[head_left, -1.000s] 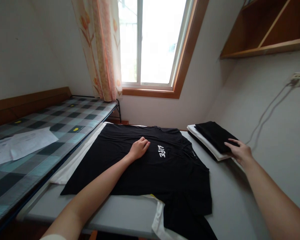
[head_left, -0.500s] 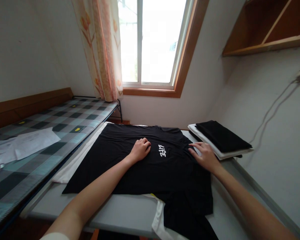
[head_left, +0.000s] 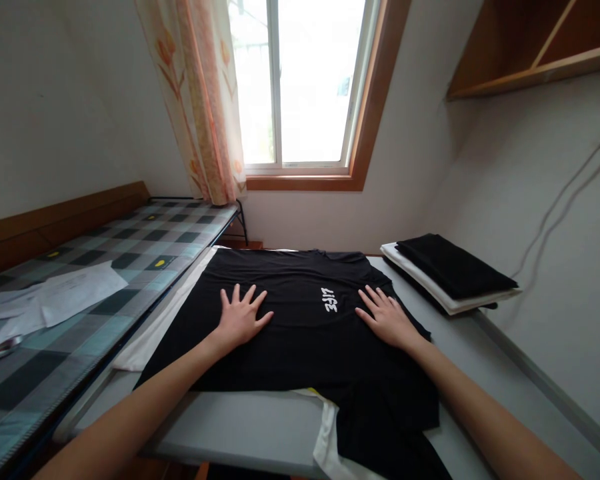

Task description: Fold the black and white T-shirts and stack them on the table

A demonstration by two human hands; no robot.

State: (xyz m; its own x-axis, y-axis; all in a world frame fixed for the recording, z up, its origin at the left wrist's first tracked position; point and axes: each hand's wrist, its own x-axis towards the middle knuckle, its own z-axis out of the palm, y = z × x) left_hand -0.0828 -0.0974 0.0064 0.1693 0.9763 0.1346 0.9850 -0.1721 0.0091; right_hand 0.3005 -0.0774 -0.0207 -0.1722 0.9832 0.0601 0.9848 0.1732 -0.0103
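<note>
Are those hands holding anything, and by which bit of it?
Nothing is held: the left hand and right hand are spread open, palms down, on the black T-shirt.

One left hand point(head_left: 243, 320), one right hand point(head_left: 387, 321), that's two! I see one black shirt point(head_left: 290, 353), one folded pile point(head_left: 455, 267), one table point(head_left: 230, 427), one checked mattress point(head_left: 105, 340), one curtain point(head_left: 200, 100), one window point(head_left: 315, 87), one wall shelf point(head_left: 575, 67)! The overlapping papers point(head_left: 75, 293)? I can't count those.

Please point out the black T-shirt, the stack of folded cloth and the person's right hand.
Black T-shirt point(head_left: 295, 333): head view, cloth near its middle.
Stack of folded cloth point(head_left: 453, 265): head view, its black top layer.
Right hand point(head_left: 389, 321): head view, back of the hand.
</note>
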